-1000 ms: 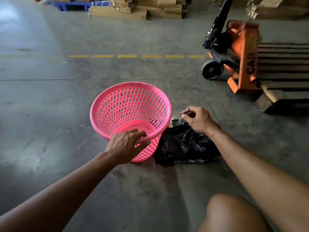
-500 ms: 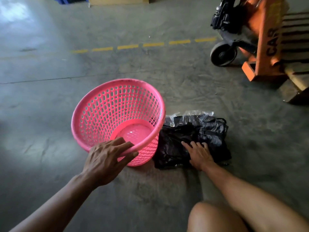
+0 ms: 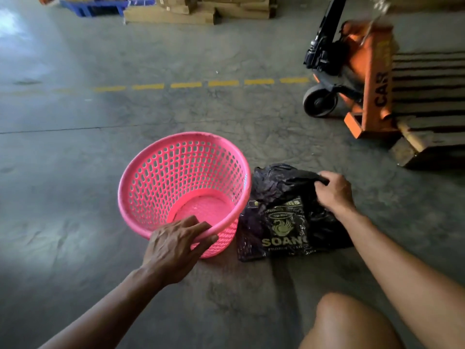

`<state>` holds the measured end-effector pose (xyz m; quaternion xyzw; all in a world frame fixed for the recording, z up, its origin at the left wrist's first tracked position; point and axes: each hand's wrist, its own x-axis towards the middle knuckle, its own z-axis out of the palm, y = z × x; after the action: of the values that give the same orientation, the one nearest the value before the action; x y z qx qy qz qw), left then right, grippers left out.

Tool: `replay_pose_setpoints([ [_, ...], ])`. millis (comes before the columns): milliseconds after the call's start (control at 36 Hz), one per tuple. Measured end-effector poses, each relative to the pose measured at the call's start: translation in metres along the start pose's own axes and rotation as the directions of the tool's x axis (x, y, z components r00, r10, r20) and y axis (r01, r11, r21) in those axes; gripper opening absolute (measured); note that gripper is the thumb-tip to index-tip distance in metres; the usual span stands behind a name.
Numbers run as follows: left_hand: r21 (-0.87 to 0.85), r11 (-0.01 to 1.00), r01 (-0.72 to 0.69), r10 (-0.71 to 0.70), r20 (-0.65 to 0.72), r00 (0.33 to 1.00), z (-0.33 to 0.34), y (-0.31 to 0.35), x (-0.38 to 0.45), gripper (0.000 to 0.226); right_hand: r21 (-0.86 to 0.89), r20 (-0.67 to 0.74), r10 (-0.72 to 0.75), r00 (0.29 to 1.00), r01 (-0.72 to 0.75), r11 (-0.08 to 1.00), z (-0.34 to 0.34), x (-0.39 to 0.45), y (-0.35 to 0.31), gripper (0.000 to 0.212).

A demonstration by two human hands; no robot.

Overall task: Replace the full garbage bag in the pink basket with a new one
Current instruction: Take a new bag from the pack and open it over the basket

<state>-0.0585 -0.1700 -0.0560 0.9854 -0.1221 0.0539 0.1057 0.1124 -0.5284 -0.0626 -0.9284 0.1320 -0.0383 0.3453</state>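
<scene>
Pink basket (image 3: 186, 182) sits empty and tilted on the floor, left hand (image 3: 173, 250) curled over its near rim. Right hand (image 3: 333, 192) pinches a fold of black bag (image 3: 279, 187) off the bag pack (image 3: 284, 230) beside it. Film looks thin, limp, slippery: best gripped at the mouth edge.

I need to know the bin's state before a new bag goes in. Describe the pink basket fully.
The pink basket is round, plastic-looking, with slotted walls, a thick rolled rim and a solid bottom. It stands on the concrete floor, tipped toward the camera, with no bag inside. The left hand grips its near rim; black bags lie against its right side.
</scene>
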Motion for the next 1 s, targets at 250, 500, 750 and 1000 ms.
replay_pose_setpoints([
  [250,-0.449,0.873,0.190,-0.173,0.079,0.982,-0.020,0.007,0.022,0.052,0.100,-0.275,-0.429,0.860,0.469,0.877,-0.074,-0.061,-0.146,0.050],
  [500,-0.916,-0.323,0.238,-0.271,0.330,0.904,-0.098,-0.044,0.107,0.079,-0.107,0.116,-0.797,0.593,0.805,0.583,-0.008,-0.139,-0.196,0.050],
  [750,-0.951,0.098,0.293,-0.678,0.152,0.719,-0.088,-0.077,0.076,0.016,-0.107,0.012,-0.686,0.727,0.683,0.722,0.012,-0.147,-0.168,0.052],
  [1000,-0.621,0.632,0.464,-0.625,-0.055,0.779,-0.110,-0.103,0.057,0.035,0.128,0.208,0.217,0.954,-0.246,0.961,0.001,-0.051,-0.211,0.132],
])
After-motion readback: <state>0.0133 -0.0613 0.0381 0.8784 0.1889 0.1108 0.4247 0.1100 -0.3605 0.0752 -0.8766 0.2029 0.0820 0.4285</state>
